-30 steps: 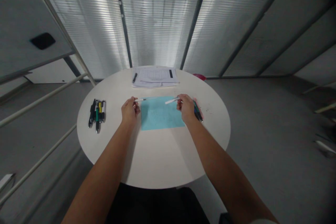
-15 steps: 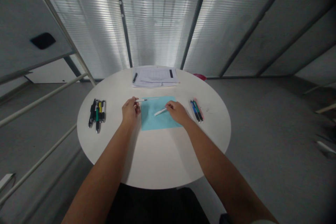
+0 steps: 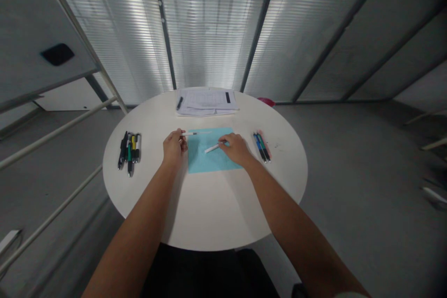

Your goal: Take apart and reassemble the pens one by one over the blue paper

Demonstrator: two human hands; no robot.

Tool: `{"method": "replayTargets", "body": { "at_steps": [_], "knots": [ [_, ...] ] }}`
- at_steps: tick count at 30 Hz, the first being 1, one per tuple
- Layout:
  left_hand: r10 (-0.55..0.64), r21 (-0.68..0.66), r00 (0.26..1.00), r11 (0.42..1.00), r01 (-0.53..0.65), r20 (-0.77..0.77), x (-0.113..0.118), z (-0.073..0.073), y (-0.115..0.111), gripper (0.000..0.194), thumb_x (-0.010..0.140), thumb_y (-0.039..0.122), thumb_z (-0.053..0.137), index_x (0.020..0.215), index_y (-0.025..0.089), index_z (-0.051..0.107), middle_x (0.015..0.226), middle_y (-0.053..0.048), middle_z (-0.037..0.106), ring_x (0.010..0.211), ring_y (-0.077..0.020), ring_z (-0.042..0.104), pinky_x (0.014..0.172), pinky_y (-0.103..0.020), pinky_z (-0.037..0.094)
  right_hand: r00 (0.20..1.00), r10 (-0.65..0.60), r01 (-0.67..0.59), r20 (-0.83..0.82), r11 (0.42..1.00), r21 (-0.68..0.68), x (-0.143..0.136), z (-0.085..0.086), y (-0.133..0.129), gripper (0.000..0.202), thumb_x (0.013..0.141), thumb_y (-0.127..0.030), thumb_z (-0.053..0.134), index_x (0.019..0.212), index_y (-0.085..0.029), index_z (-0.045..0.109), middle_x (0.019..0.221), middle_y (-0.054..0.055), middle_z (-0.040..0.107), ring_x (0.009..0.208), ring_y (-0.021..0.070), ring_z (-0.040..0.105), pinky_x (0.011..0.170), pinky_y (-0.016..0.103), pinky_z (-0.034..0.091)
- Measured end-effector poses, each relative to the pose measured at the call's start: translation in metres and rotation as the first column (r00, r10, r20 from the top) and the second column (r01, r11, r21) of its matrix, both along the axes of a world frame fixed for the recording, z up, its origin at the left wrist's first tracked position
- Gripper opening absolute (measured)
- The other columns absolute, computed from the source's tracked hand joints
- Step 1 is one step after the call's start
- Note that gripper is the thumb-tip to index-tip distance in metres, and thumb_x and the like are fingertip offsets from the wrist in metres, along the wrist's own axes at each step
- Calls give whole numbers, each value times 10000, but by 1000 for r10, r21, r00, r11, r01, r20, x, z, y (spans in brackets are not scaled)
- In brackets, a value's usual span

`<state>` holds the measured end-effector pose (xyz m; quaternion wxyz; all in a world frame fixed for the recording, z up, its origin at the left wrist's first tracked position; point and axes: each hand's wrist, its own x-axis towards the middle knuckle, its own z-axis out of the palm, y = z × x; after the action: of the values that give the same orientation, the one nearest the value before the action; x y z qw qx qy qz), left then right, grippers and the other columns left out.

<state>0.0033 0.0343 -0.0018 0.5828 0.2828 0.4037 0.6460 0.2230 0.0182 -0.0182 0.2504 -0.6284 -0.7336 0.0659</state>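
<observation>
My left hand [image 3: 173,147] is closed at the left edge of a light blue sheet [image 3: 202,163]. Between its fingers is a slim white pen part [image 3: 188,133], with a thin, pale refill-like rod pointing right over the sheet. My right hand [image 3: 234,147] pinches the upper end of a white pen barrel [image 3: 211,148], which slants down to the left above the sheet. The two pen parts are apart from each other. My fingers hide the outer end of each.
On the round white table [image 3: 209,223], several pens [image 3: 129,151] lie at the left. A blue pen [image 3: 259,147] and a green pen [image 3: 263,147] lie at the right. Stacked papers [image 3: 206,102] with a black pen [image 3: 179,103] rest at the back. White rails [image 3: 63,125] stand left.
The fingers of my right hand have shifted slightly left along the white barrel. My left hand has barely moved, and the thin rod shows a little farther to the right.
</observation>
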Motion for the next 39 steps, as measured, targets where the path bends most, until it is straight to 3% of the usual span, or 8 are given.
{"method": "replayTargets", "body": {
  "at_steps": [5, 9, 14, 20, 26, 33, 39],
  "knots": [
    [-9, 20, 1000, 1000, 9, -8, 0, 1, 0, 272, 671, 378, 718, 769, 150, 605, 545, 49, 471, 397, -33, 403, 372, -161, 275, 1000, -13, 13, 26, 1000, -27, -3, 2, -4, 228, 808, -327, 621, 1020, -281, 692, 1079, 69, 628, 1051, 274, 500, 894, 423, 344],
    [-20, 27, 1000, 999, 20, -22, 1, 1, -1, 264, 678, 376, 713, 763, 152, 603, 534, 49, 465, 389, -36, 394, 370, -166, 263, 988, 22, -16, -153, 999, 36, -3, 3, -2, 272, 806, -288, 614, 1073, -267, 662, 1071, 53, 642, 1043, 243, 521, 919, 413, 353],
    [-45, 80, 992, 995, 55, -120, 4, -2, -1, 244, 705, 374, 687, 746, 149, 603, 514, 50, 452, 378, -43, 374, 361, -178, 254, 850, 162, -173, -502, 985, 25, -5, 2, 3, 267, 831, -340, 577, 1059, -224, 654, 841, 7, 655, 816, 165, 587, 790, 316, 422],
    [-84, 103, 973, 989, 108, -215, 9, 1, -6, 236, 728, 378, 663, 737, 152, 597, 494, 56, 430, 370, -49, 360, 353, -185, 231, 777, 193, -243, -599, 970, -3, -10, 3, 2, 237, 791, -351, 607, 933, -183, 693, 717, -3, 626, 668, 134, 539, 654, 277, 401],
    [-95, 88, 962, 989, 121, -255, 9, 0, -6, 233, 738, 378, 655, 752, 151, 603, 528, 42, 470, 386, -48, 376, 363, -189, 243, 622, 198, -325, -758, 946, -19, -12, 8, 1, 224, 731, -313, 656, 917, -192, 686, 649, -19, 620, 603, 118, 534, 588, 259, 400],
    [-45, 89, 964, 994, 71, -262, 7, -1, -4, 235, 736, 383, 641, 751, 151, 605, 533, 42, 470, 384, -49, 373, 363, -194, 248, 481, 53, -243, -875, 967, -74, -12, 16, 1, 221, 695, -384, 692, 789, -186, 668, 667, 4, 649, 505, 92, 507, 408, 215, 340],
    [2, 58, 963, 998, 15, -270, 5, -2, 0, 238, 730, 390, 634, 754, 154, 610, 557, 37, 488, 391, -48, 386, 369, -187, 254, 327, -59, -149, -943, 982, -113, -5, 21, 1, 236, 679, -378, 696, 801, -184, 638, 751, 1, 649, 511, 85, 550, 407, 205, 367]
  ]
}}
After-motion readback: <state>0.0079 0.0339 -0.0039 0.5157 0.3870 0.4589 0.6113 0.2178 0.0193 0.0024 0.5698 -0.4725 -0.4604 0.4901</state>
